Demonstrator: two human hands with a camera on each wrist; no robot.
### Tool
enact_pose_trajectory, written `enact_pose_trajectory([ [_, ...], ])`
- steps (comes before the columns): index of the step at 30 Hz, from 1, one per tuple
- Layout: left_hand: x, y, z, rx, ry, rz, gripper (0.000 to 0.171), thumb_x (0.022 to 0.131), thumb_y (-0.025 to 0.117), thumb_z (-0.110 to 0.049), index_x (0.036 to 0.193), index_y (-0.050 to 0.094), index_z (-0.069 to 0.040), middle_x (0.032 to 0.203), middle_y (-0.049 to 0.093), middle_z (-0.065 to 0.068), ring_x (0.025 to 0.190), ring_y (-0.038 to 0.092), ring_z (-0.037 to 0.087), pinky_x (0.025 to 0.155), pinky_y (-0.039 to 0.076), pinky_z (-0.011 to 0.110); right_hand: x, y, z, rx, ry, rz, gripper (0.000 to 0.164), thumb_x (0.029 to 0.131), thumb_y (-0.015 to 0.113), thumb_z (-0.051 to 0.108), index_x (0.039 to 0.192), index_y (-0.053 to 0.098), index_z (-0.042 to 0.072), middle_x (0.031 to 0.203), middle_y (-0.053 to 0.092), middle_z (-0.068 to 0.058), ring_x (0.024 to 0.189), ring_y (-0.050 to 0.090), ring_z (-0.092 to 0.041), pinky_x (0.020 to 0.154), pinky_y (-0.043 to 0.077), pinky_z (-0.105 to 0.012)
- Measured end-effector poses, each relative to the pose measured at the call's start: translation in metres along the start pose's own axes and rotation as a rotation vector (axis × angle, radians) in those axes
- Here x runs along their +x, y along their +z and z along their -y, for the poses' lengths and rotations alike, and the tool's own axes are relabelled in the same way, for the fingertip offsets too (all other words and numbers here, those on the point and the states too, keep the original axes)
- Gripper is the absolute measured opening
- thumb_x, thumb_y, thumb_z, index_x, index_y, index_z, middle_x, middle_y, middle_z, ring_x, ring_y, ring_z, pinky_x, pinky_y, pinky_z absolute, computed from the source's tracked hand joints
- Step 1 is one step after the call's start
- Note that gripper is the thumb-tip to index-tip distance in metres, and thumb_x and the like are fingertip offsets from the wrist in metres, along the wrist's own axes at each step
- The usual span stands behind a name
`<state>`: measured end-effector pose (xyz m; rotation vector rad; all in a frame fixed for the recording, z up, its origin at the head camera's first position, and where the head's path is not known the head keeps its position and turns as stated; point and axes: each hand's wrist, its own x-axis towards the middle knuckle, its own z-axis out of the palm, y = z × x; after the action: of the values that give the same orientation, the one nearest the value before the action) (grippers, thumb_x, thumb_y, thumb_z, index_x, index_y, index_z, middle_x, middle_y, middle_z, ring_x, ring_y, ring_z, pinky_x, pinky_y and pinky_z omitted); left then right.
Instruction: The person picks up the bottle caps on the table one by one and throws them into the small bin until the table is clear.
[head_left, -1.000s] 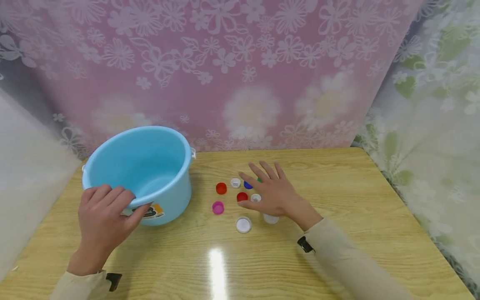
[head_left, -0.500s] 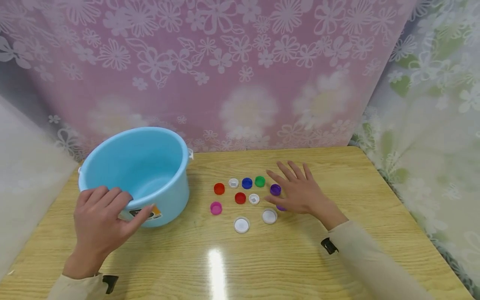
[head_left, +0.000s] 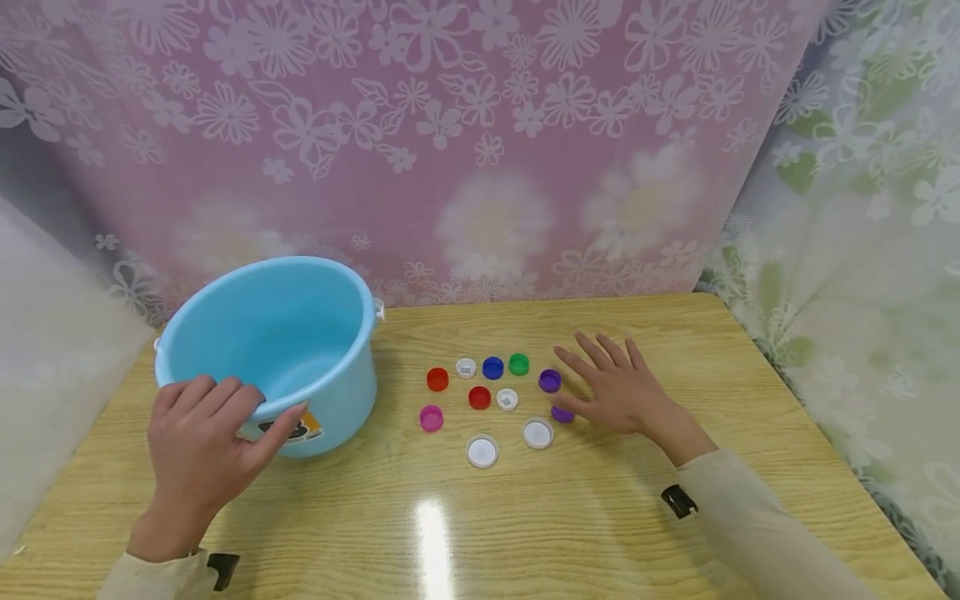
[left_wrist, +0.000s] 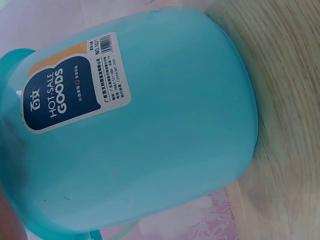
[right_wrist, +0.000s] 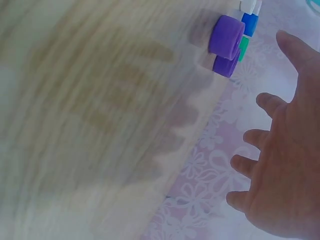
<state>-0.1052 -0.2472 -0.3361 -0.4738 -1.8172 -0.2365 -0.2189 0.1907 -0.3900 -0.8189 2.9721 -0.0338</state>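
My left hand (head_left: 206, 450) grips the near rim of a light blue plastic bucket (head_left: 345, 396), fingers over the edge and thumb outside by the label (left_wrist: 75, 82). Spread fingers mark my right hand (head_left: 618, 389), which hovers over the table beside two purple bottle caps, one farther back (head_left: 550, 381) and one nearer (head_left: 562, 414) partly covered by the thumb. It holds nothing. Left of it lie a green cap (head_left: 518, 364), a blue cap (head_left: 492, 367), small white caps (head_left: 507, 399), red caps (head_left: 480, 397), a pink cap (head_left: 431, 418) and larger white lids (head_left: 482, 451).
The wooden table (head_left: 600, 525) carries the bucket at left and the loose caps near its middle. A pink floral curtain (head_left: 420, 192) hangs behind the back edge. Pale floral cloth (head_left: 862, 250) hangs along the right side.
My right hand has moved right, from over the caps to beside the purple ones, uncovering the blue, green and white caps. The left hand keeps its grip on the bucket.
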Motion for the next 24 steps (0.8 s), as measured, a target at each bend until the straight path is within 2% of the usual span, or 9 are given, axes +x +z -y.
enact_pose_trajectory([
  [6, 0.0, -0.001, 0.0, -0.002, -0.001, 0.028, 0.057, 0.088, 0.052, -0.052, 0.057, 0.042, -0.006, 0.05, 0.037, 0.005, 0.047, 0.032, 0.028, 0.054, 0.025, 0.046, -0.006, 0.002, -0.002, 0.062, -0.005, 0.022, 0.075, 0.09, 0.047, 0.062, 0.15, 0.031, 0.019, 0.155, 0.019, -0.016, 0.138, 0.019, -0.043, 0.106, 0.008, -0.064],
  [10, -0.004, -0.003, 0.002, -0.028, 0.003, 0.049, 0.054, 0.088, 0.053, -0.052, 0.063, 0.049, -0.004, 0.057, 0.046, 0.01, 0.053, 0.04, 0.033, 0.058, 0.027, 0.049, -0.009, 0.006, -0.004, 0.095, -0.015, 0.037, 0.079, 0.089, 0.043, 0.066, 0.15, 0.032, 0.019, 0.155, 0.02, -0.017, 0.138, 0.022, -0.043, 0.106, 0.01, -0.064],
  [13, -0.006, -0.004, 0.004, -0.054, 0.004, 0.04, 0.054, 0.089, 0.054, -0.052, 0.071, 0.055, -0.001, 0.068, 0.054, 0.015, 0.062, 0.044, 0.038, 0.064, 0.027, 0.052, -0.011, 0.008, -0.004, 0.106, -0.027, 0.043, 0.079, 0.088, 0.042, 0.068, 0.15, 0.033, 0.018, 0.155, 0.021, -0.016, 0.137, 0.023, -0.043, 0.107, 0.014, -0.061],
  [16, -0.006, -0.004, 0.004, -0.07, -0.001, -0.005, 0.053, 0.089, 0.056, -0.052, 0.076, 0.058, 0.0, 0.075, 0.057, 0.017, 0.068, 0.043, 0.039, 0.069, 0.026, 0.052, -0.012, 0.008, -0.002, 0.11, -0.048, 0.033, 0.074, 0.09, 0.048, 0.061, 0.149, 0.035, 0.017, 0.154, 0.023, -0.017, 0.136, 0.026, -0.044, 0.105, 0.023, -0.06],
  [21, -0.006, -0.007, 0.002, -0.066, 0.009, -0.058, 0.05, 0.089, 0.058, -0.049, 0.076, 0.059, -0.001, 0.075, 0.057, 0.016, 0.068, 0.044, 0.038, 0.07, 0.027, 0.05, -0.014, 0.006, 0.002, 0.119, -0.07, 0.014, 0.069, 0.09, 0.057, 0.051, 0.146, 0.039, 0.016, 0.151, 0.029, -0.018, 0.132, 0.033, -0.044, 0.097, 0.033, -0.061],
  [24, -0.007, -0.01, 0.002, -0.072, 0.021, -0.06, 0.047, 0.091, 0.058, -0.046, 0.075, 0.061, -0.001, 0.072, 0.058, 0.015, 0.065, 0.047, 0.037, 0.069, 0.029, 0.049, -0.015, 0.006, 0.004, 0.144, -0.066, 0.025, 0.066, 0.088, 0.061, 0.048, 0.144, 0.044, 0.016, 0.146, 0.037, -0.016, 0.128, 0.039, -0.041, 0.092, 0.04, -0.059],
])
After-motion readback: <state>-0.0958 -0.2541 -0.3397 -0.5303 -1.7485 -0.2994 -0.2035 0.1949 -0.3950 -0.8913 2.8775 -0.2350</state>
